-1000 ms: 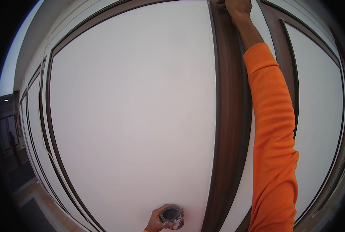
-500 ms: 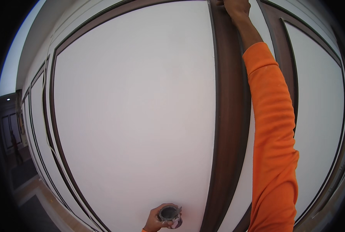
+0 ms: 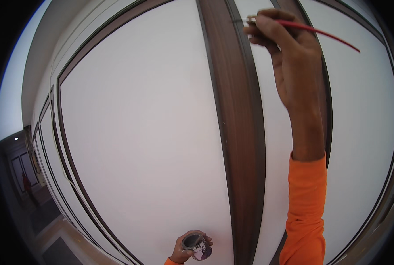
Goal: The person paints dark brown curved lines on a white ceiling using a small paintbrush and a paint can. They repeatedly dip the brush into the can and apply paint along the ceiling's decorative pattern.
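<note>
Between the fingers of my right hand [image 3: 296,53] is a thin paintbrush with a red handle [image 3: 332,34]. Its dark tip points left and lies over the dark edge of a brown wooden strip [image 3: 241,123] on the wall; I cannot tell whether it touches. Low in the view, my left hand [image 3: 180,252] is wrapped round a small open paint can [image 3: 202,251], smeared on its outside. The can's inside looks dark grey, and how full it is cannot be made out.
A large white wall panel [image 3: 139,132] framed in dark brown moulding fills the middle. Another white panel [image 3: 360,119] stands at the right. A pale cable [image 3: 65,170] runs down the left wall. Far left, a person [image 3: 26,183] stands in a dim hallway.
My right hand has come down from the top edge, bringing the red-handled brush into sight. The view has shifted, with the wooden strip now further left at its top. My left hand still holds the can.
</note>
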Motion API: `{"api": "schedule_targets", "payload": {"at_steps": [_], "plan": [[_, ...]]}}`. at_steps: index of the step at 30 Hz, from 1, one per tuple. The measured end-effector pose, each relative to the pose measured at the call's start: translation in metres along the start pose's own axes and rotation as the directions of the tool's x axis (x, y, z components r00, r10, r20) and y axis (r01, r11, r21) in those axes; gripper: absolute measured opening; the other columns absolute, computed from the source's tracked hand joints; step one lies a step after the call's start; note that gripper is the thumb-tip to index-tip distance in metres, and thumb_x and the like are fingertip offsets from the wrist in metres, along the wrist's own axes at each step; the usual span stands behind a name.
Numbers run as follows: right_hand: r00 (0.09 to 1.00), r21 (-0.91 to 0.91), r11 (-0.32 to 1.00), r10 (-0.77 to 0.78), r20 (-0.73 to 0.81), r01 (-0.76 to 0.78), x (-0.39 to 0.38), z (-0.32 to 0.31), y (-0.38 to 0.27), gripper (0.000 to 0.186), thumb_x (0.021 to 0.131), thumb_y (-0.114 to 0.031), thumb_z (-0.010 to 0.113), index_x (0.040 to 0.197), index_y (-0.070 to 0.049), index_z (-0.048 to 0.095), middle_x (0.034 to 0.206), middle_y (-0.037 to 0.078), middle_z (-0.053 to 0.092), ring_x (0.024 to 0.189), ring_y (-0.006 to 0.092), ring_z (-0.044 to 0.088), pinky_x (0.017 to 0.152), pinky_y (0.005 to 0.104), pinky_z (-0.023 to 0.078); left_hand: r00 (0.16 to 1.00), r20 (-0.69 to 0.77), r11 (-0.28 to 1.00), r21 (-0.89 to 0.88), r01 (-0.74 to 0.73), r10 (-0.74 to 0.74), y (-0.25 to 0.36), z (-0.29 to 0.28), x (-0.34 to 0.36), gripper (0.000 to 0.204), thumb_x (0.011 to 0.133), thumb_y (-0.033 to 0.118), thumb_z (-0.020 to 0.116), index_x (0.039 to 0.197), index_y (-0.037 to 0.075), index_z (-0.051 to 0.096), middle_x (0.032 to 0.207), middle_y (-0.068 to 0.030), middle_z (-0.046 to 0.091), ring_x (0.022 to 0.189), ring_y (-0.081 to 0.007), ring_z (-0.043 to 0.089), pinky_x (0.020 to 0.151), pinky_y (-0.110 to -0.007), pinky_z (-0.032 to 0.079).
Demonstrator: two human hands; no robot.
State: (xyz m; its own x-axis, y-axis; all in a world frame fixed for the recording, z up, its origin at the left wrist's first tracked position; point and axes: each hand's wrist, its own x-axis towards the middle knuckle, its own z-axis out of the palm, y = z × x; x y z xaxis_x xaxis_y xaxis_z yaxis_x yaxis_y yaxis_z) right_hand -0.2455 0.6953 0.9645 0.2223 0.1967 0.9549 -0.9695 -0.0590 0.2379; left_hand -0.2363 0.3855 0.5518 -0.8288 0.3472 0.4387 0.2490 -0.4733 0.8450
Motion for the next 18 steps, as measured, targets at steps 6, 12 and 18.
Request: {"api": "schedule_targets", "payload": {"at_steps": [6, 12, 18], "plan": [[0.881, 0.29, 0.861, 0.461, -0.102, -0.417, -0.176, -0.031, -0.074, 0.01, 0.096, 0.001, 0.064, 0.105, 0.004, 0.063, 0.103, 0.019, 0.071, 0.089, 0.0236, 0.074, 0.083, 0.0364, 0.064, 0.996, 0.069, 0.996, 0.074, 0.049, -0.054, -0.005, 0.0, 0.009, 0.087, 0.071, 0.041, 0.092, 0.132, -0.008, 0.055, 0.122, -0.024, 0.068, 0.115, -0.0411, 0.068, 0.104, -0.054, 0.053], [0.619, 0.205, 0.66, 0.75, -0.233, -0.723, -0.261, -0.021, -0.116, 0.018, 0.091, -0.005, 0.074, 0.098, 0.007, 0.063, 0.095, 0.018, 0.068, 0.081, 0.0228, 0.074, 0.074, 0.0358, 0.065, 0.99, 0.065, 0.989, 0.085, 0.122, -0.128, 0.008, 0.012, -0.003, 0.086, 0.07, 0.038, 0.093, 0.133, -0.007, 0.055, 0.125, -0.0237, 0.067, 0.118, -0.0388, 0.066, 0.106, -0.053, 0.051], [0.483, 0.13, 0.49, 0.872, -0.079, -0.862, -0.25, 0.021, -0.117, 0.012, 0.088, 0.006, 0.074, 0.099, 0.004, 0.07, 0.097, 0.016, 0.072, 0.084, 0.0182, 0.073, 0.073, 0.0285, 0.059, 0.989, 0.084, 0.99, 0.078, 0.118, -0.125, 0.042, 0.018, -0.001, 0.084, 0.066, 0.028, 0.095, 0.133, -0.004, 0.056, 0.124, -0.0213, 0.067, 0.118, -0.0333, 0.066, 0.109, -0.047, 0.048]]}}
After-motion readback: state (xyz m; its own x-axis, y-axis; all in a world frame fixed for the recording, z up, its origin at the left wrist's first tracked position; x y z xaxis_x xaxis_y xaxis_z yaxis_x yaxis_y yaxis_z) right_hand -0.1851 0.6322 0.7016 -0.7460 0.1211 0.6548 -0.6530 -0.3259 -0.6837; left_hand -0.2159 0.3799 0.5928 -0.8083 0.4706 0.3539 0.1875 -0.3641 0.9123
